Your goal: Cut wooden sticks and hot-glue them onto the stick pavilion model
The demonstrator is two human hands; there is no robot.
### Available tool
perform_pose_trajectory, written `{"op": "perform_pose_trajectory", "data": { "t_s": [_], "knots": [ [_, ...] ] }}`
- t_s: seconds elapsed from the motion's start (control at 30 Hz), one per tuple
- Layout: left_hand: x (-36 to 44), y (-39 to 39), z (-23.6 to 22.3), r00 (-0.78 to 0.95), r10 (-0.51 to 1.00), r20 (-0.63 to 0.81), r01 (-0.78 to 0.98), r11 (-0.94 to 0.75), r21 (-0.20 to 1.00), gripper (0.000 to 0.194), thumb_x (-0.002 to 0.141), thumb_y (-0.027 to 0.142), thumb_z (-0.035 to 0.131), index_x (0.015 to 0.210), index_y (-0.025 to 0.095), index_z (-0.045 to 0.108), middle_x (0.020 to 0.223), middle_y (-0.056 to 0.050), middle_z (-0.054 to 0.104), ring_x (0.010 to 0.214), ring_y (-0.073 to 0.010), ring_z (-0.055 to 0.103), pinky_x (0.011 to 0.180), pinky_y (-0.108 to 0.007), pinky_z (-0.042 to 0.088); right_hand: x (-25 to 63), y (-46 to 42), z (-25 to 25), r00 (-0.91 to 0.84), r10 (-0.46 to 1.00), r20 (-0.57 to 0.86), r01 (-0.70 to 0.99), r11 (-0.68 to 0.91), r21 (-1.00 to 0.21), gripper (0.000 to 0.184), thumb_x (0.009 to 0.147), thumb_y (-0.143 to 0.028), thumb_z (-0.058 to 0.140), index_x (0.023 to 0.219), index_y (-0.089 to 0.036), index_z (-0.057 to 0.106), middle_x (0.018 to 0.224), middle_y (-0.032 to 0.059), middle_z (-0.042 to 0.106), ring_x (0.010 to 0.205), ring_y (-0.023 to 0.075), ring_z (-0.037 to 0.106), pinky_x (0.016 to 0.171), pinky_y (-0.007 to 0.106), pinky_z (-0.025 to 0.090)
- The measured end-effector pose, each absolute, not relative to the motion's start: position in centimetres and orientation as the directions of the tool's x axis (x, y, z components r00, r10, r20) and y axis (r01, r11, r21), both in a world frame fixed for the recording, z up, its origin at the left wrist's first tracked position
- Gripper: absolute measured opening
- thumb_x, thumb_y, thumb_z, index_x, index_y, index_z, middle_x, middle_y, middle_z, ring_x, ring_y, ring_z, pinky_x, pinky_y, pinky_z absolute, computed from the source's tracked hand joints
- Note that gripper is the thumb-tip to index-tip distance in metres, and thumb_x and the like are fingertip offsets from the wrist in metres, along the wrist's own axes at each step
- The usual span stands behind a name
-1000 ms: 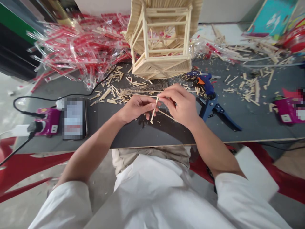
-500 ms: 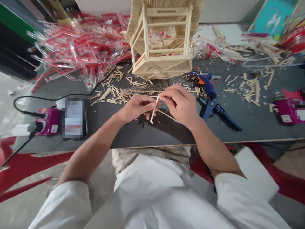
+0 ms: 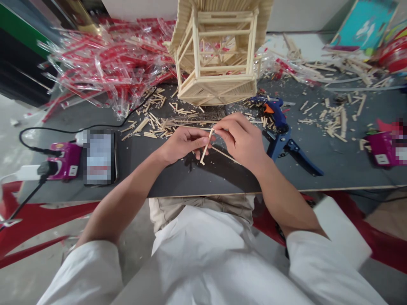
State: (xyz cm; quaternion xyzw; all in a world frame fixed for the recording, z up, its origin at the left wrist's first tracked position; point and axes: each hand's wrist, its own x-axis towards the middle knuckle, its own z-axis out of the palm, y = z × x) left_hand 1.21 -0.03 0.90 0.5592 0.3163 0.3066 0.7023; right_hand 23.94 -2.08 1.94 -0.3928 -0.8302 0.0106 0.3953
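My left hand (image 3: pixel 186 145) pinches a thin pale wooden stick (image 3: pixel 206 149) between thumb and fingers, above the front part of the dark table. The stick is tilted, and a short piece juts from its lower end. At the stick's upper end, the closed fingertips of my right hand (image 3: pixel 241 139) meet it. Whether they hold a further small piece is hidden. Another thin stick (image 3: pixel 226 155) slants below my right hand. Behind both hands stands a small house model (image 3: pixel 222 79) built of wooden sticks with a ribbed roof.
A blue glue gun (image 3: pixel 276 113) and a blue-handled cutter (image 3: pixel 291 146) lie right of my hands. Red and clear plastic wrappers (image 3: pixel 111 63) heap up at the back left. At left are a phone (image 3: pixel 99 157) and purple power socket (image 3: pixel 66 160). Stick offcuts (image 3: pixel 337 120) litter the table (image 3: pixel 133 182).
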Motion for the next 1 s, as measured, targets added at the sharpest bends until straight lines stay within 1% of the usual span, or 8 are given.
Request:
{"op": "perform_pose_trajectory", "data": {
  "t_s": [0.2,0.33,0.57,0.67,0.73,0.83,1.0],
  "knots": [
    [1.2,0.0,0.9,0.615,0.78,-0.116,-0.055,0.189,0.981,0.045,0.087,0.055,0.085,0.101,0.012,0.08,0.083,-0.008,0.077,0.067,-0.0135,0.072,0.055,-0.019,0.059,23.8,-2.1,2.0,-0.382,0.646,0.661,0.662,0.69,-0.292,0.017,0.112,-0.025,0.049,0.107,-0.024,0.065,0.104,0.007,0.074,0.087,0.018,0.071,0.079,0.031,0.057],
    [1.2,0.0,0.7,0.617,0.779,-0.112,-0.049,0.18,0.983,0.045,0.088,0.056,0.084,0.098,0.013,0.08,0.082,-0.007,0.076,0.066,-0.0132,0.071,0.055,-0.019,0.059,23.9,-2.1,2.0,-0.39,0.674,0.627,0.669,0.675,-0.31,0.02,0.113,-0.028,0.047,0.108,-0.024,0.065,0.105,0.0075,0.073,0.088,0.0181,0.071,0.079,0.031,0.057],
    [1.1,0.1,0.7,0.634,0.766,-0.11,-0.059,0.189,0.98,0.042,0.091,0.053,0.083,0.099,0.011,0.08,0.083,-0.008,0.077,0.065,-0.0125,0.07,0.055,-0.019,0.059,23.9,-2.1,2.1,-0.41,0.674,0.614,0.664,0.682,-0.305,0.019,0.113,-0.027,0.047,0.106,-0.023,0.064,0.104,0.008,0.072,0.087,0.0185,0.07,0.074,0.03,0.055],
    [1.1,0.1,0.6,0.624,0.772,-0.121,-0.064,0.205,0.977,0.044,0.089,0.053,0.085,0.1,0.011,0.08,0.083,-0.008,0.077,0.067,-0.013,0.071,0.055,-0.018,0.059,23.9,-2.0,1.9,-0.393,0.667,0.633,0.646,0.69,-0.326,0.015,0.112,-0.028,0.05,0.109,-0.023,0.065,0.104,0.0079,0.072,0.085,0.0183,0.07,0.071,0.03,0.055],
    [1.1,0.2,0.5,0.618,0.778,-0.117,-0.084,0.213,0.974,0.044,0.089,0.053,0.085,0.103,0.011,0.08,0.084,-0.008,0.077,0.068,-0.0133,0.072,0.054,-0.018,0.059,24.1,-1.9,1.8,-0.371,0.672,0.641,0.63,0.689,-0.357,0.014,0.111,-0.031,0.054,0.117,-0.024,0.065,0.105,0.0077,0.072,0.082,0.0179,0.07,0.067,0.029,0.054],
    [1.0,0.2,0.5,0.608,0.785,-0.122,-0.097,0.226,0.969,0.044,0.088,0.052,0.086,0.106,0.012,0.08,0.086,-0.008,0.077,0.071,-0.0145,0.074,0.054,-0.018,0.059,24.5,-1.7,1.8,-0.35,0.685,0.639,0.608,0.685,-0.402,0.021,0.109,-0.032,0.058,0.128,-0.025,0.064,0.105,0.007,0.072,0.074,0.0167,0.069,0.064,0.029,0.054],
    [1.0,0.1,1.0,0.595,0.792,-0.136,-0.113,0.25,0.962,0.047,0.085,0.053,0.088,0.108,0.013,0.081,0.087,-0.007,0.077,0.074,-0.0156,0.075,0.054,-0.018,0.059,25.0,-1.4,2.1,-0.305,0.655,0.691,0.57,0.707,-0.418,0.019,0.106,-0.027,0.061,0.125,-0.025,0.067,0.104,0.0073,0.07,0.072,0.0157,0.067,0.065,0.029,0.057]
  ]
}}
